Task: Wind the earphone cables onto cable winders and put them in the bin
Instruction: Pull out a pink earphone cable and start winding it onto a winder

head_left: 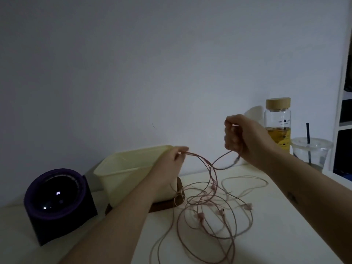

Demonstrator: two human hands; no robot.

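Over tangled pink earphone cables (209, 206) on the desk (276, 235), left hand (169, 161) pinches a strand (198, 156) while right hand (245, 138) grips it higher, apparently to tease one free.

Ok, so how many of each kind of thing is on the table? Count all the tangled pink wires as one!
Cream bin: 1
Glass bottle with wooden lid: 1
Plastic cup with black straw: 1
Purple round gadget: 1
Wooden board under the bin: 1
Pink earphone cable tangle: 1
Total: 6
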